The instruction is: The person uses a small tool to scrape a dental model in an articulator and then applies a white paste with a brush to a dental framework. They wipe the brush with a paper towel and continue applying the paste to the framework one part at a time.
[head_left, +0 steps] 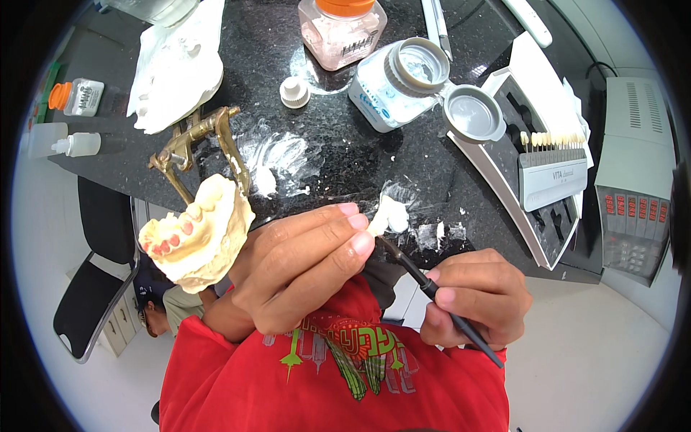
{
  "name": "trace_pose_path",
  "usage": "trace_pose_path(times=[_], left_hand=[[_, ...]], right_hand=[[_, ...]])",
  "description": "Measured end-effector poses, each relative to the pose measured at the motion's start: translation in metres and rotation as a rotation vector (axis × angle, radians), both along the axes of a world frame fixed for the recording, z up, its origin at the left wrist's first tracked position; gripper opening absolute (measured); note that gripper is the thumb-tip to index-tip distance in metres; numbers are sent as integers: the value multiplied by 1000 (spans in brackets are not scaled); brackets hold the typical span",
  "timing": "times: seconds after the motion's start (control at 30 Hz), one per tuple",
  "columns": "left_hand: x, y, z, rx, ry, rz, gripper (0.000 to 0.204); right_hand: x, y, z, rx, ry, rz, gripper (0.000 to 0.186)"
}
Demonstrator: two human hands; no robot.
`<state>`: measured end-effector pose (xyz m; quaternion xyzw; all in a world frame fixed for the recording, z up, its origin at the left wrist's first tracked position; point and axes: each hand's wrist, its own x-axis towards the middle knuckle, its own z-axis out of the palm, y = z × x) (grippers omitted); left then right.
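Note:
My left hand (pixel 309 259) is closed, its fingertips pinching a small cream-coloured plaster piece (pixel 377 225). A white lump (pixel 394 214) shows just beyond it; I cannot tell whether the two are joined. My right hand (pixel 482 299) grips a slim black-handled dental tool (pixel 410 268) like a pen, and the tool's dark tip meets or nearly meets the piece. Left of my left hand, a cream plaster dental model (pixel 201 241) with reddish marks on several teeth is attached to a brass articulator (pixel 193 137).
White powder and scraps (pixel 281 162) lie on the black speckled counter (pixel 331 155). Beyond are an open white jar (pixel 396 97), a small white cap (pixel 294 92) and an orange-lidded jar (pixel 342 32). To the right stand a tooth shade guide (pixel 553 173) and a grey device (pixel 633 180). A person (pixel 162 309) is at lower left.

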<state>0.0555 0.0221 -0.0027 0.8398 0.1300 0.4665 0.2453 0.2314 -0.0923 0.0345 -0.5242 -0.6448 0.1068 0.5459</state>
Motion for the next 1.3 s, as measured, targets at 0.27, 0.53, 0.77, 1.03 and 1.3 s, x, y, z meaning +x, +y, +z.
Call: trace_pose_path(times=[0.27,0.53,0.77,1.03,1.3], left_hand=[[0,-2,1,-12,-4,16,36],[0,-1,5,-2,56,19,35],[-1,-2,2,-13,13,3,36],[0,-3,2,-19,9,4,37],[0,-4,0,-19,0,21,36]], right_hand=[[0,1,-1,1,-3,2,21],[-1,0,0,1,-5,-9,22],[-1,1,1,-1,-7,-2,22],[1,0,2,-22,-10,-4,22],[1,-1,2,-23,8,-17,23]])
